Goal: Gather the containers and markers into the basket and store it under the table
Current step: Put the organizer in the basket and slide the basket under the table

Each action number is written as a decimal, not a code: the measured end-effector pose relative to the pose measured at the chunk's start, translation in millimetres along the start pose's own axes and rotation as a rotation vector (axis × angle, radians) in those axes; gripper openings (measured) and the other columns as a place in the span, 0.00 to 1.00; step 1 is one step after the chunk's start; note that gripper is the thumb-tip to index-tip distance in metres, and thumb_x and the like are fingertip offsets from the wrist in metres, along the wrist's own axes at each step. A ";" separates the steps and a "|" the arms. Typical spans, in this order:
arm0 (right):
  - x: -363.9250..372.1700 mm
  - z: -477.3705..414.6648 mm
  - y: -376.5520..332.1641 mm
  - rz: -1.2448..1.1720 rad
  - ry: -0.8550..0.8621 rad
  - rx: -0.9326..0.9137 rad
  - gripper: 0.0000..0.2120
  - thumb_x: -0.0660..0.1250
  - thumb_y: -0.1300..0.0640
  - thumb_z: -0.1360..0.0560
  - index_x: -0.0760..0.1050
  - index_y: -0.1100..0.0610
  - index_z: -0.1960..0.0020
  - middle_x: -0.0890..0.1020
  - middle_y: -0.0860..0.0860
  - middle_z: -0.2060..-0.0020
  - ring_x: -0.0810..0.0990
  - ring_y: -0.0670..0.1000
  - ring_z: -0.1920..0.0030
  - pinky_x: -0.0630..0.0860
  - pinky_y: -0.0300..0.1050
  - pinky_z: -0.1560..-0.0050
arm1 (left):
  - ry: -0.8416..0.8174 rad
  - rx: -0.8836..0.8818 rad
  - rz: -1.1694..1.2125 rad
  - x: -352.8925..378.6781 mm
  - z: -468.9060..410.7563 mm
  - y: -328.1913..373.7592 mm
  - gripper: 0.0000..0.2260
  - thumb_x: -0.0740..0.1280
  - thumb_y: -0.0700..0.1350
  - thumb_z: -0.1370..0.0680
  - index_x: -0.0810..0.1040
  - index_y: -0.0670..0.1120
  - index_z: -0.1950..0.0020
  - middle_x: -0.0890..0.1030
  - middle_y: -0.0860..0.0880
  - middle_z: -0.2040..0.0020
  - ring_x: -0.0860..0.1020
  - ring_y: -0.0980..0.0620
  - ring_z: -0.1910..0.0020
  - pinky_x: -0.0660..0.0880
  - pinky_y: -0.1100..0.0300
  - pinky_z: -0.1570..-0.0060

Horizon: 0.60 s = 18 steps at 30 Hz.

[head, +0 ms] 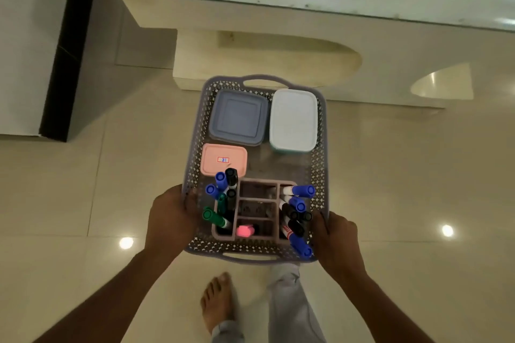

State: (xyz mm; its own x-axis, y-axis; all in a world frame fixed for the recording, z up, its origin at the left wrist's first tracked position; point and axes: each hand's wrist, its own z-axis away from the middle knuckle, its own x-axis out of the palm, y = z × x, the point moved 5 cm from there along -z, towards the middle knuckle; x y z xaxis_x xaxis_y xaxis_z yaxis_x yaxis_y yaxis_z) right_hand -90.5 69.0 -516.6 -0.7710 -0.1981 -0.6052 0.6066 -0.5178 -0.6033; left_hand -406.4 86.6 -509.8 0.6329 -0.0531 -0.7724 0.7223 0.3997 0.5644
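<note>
Your lilac perforated basket [195,131] is level above the floor. At its far end a blue square container [238,117] sits beside a white one [293,120]; a pink one [224,159] lies nearer. Blue, black and green markers [298,191] stand tilted in a divided organizer [257,185].

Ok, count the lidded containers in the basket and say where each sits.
3. The blue container is at the far left of the basket, the white container at the far right, and the pink container just nearer than the blue one. None looks hidden.
</note>
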 end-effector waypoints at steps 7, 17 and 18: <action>30.0 -129.0 16.3 0.102 0.060 -0.096 0.22 0.60 0.54 0.19 0.72 0.55 0.72 0.76 0.46 0.77 0.75 0.44 0.79 0.66 0.35 0.81 | 0.057 0.028 -0.043 83.0 -111.9 -21.7 0.12 0.63 0.42 0.21 0.72 0.42 0.65 0.79 0.40 0.67 0.73 0.40 0.69 0.60 0.57 0.72; 47.6 -348.0 -63.7 -0.019 0.132 -0.228 0.17 0.63 0.59 0.21 0.71 0.57 0.69 0.75 0.49 0.75 0.74 0.39 0.83 0.66 0.30 0.84 | 0.204 0.039 0.102 115.9 -330.7 10.2 0.12 0.63 0.47 0.24 0.79 0.38 0.58 0.79 0.39 0.61 0.79 0.40 0.62 0.69 0.55 0.64; 49.4 -364.9 -73.8 -0.047 0.126 -0.232 0.14 0.64 0.60 0.22 0.72 0.59 0.67 0.77 0.51 0.72 0.77 0.41 0.82 0.70 0.32 0.83 | 0.205 0.028 0.125 113.5 -350.0 13.1 0.11 0.64 0.46 0.24 0.79 0.38 0.57 0.80 0.40 0.60 0.78 0.41 0.62 0.70 0.55 0.64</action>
State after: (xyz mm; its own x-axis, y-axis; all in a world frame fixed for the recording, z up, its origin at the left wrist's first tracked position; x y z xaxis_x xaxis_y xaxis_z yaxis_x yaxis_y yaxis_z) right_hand -102.6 401.2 -691.5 -0.7778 -0.0657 -0.6251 0.6104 -0.3160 -0.7263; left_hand -422.7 406.1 -692.0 0.6506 0.1830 -0.7371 0.6510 0.3654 0.6653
